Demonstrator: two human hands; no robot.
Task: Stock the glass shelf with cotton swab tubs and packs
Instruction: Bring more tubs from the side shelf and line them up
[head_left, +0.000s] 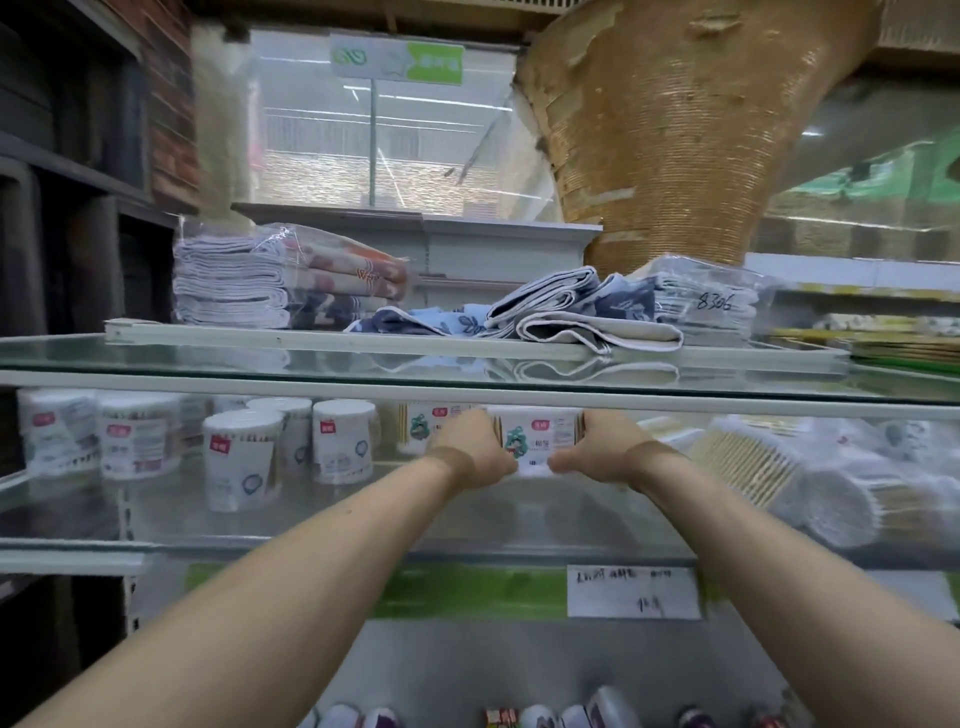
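Note:
Both my hands reach into the middle glass shelf (332, 525). My left hand (470, 447) and my right hand (597, 449) grip the two ends of a flat white cotton swab pack (537, 439) with a green cartoon figure on its label. A second pack of the same kind (423, 428) stands just left of it, behind my left hand. Several white cylindrical swab tubs (241, 460) with red labels stand on the left part of the shelf. Clear bags of swabs (779, 478) lie on the right part.
The glass shelf above (311, 371) carries folded towels (234, 283) and loose cloths (566, 314) close over my hands. A handwritten price tag (634, 592) hangs on the shelf's front edge. Small bottles (597, 712) stand on the level below. A rope-wrapped pillar (685, 135) rises behind.

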